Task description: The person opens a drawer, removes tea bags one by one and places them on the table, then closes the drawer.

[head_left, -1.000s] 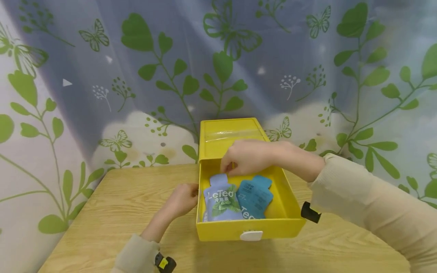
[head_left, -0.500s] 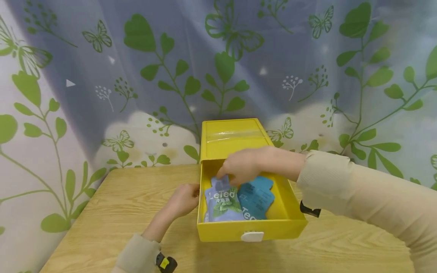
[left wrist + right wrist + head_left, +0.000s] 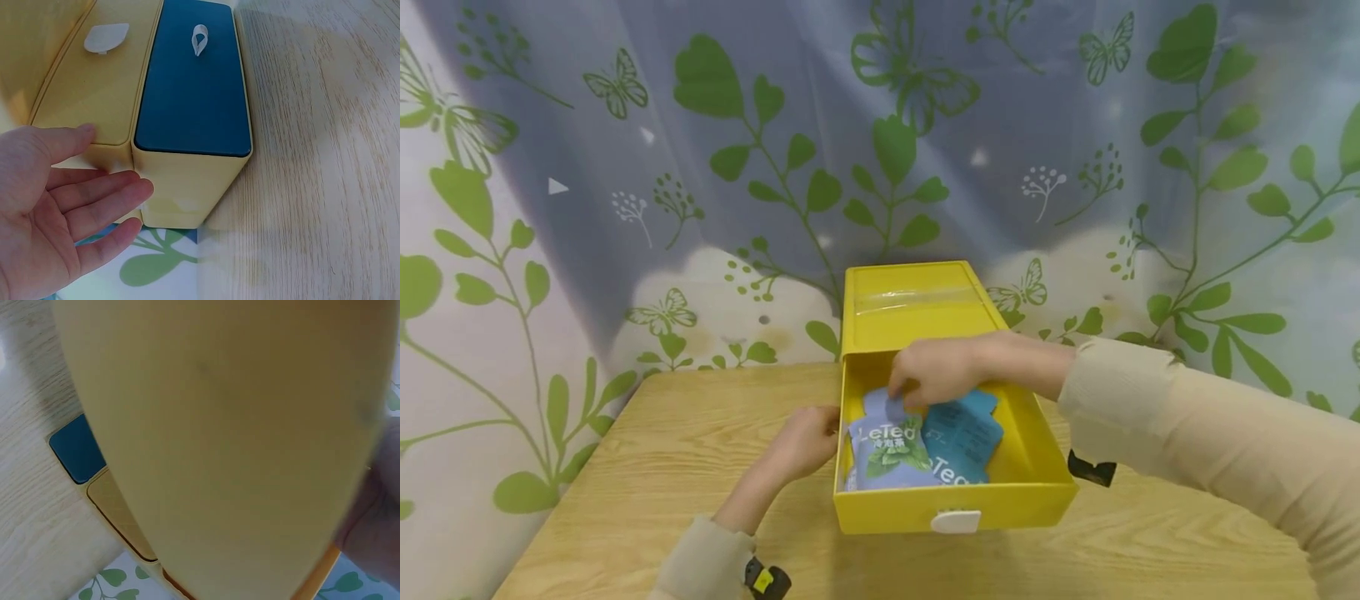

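A yellow drawer [image 3: 1000,508] is pulled out of a yellow cabinet [image 3: 917,307]. Inside it lie a lavender tea pouch [image 3: 891,462] with a mint-leaf print and, partly under it, a blue tea pouch [image 3: 962,433]. My right hand [image 3: 943,371] is in the drawer with curled fingers, thumb and fingertips pinching the lavender pouch's top tab; in the right wrist view the drawer hides most of it. My left hand [image 3: 805,437] is at the cabinet's left side. In the left wrist view its thumb [image 3: 78,140] touches a closed yellow front, with the other fingers extended along the side.
Below the pulled-out drawer are a closed yellow front [image 3: 94,81] with a white tab and a teal front [image 3: 194,87] with a white loop. The cabinet stands on a wooden table [image 3: 722,408]. A leaf-patterned curtain [image 3: 775,192] hangs right behind it.
My right hand has come down and forward from above onto the lavender pouch's tab, then drawn slightly right. More of the blue pouch's lettering shows. My left hand has stayed in place.
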A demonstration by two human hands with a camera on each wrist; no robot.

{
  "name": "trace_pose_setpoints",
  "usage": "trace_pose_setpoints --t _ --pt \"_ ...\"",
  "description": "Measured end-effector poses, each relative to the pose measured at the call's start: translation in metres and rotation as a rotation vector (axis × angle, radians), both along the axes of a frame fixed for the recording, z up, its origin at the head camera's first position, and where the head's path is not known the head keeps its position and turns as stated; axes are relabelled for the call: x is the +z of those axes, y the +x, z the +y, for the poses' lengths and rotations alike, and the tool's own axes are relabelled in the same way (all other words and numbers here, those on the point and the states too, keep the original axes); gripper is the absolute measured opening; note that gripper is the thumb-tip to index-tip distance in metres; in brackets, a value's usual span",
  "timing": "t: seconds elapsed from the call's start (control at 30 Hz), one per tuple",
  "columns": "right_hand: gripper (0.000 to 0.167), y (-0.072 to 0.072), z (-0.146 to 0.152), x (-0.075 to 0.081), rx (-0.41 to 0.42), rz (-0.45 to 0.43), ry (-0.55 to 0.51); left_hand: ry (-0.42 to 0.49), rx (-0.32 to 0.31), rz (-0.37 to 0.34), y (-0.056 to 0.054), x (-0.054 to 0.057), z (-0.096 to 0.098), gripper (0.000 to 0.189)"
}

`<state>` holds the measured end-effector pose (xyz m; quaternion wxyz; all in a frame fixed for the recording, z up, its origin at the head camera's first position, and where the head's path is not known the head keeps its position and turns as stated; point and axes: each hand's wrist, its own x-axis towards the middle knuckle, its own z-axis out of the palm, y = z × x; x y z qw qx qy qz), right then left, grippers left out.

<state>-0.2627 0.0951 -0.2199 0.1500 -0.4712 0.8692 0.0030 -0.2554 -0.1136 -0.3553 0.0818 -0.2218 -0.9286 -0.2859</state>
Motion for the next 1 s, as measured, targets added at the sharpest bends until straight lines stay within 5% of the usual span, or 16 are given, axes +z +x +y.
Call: trace_pose_setpoints --t 0.23,0.5,0.7,1.0 --pt "0.018 -0.002 0.004 -0.001 -0.024 -0.044 -0.118 0.009 -0.004 -0.018 0.0 0.0 0.0 0.009" --pt "0.012 0.002 0.014 0.006 0.139 0.131 -0.216 -0.006 -0.009 -0.005 -0.001 -0.005 0.001 0.006" --pt "0.006 0.012 0.021 0.018 0.037 0.134 -0.384 0.003 -0.015 -0.021 -0.001 -0.003 0.001 0.005" --pt "0.025 0.023 0.027 0.018 -0.108 -0.002 -0.469 -0.018 0.015 -0.039 -0.003 -0.002 0.001 0.005"
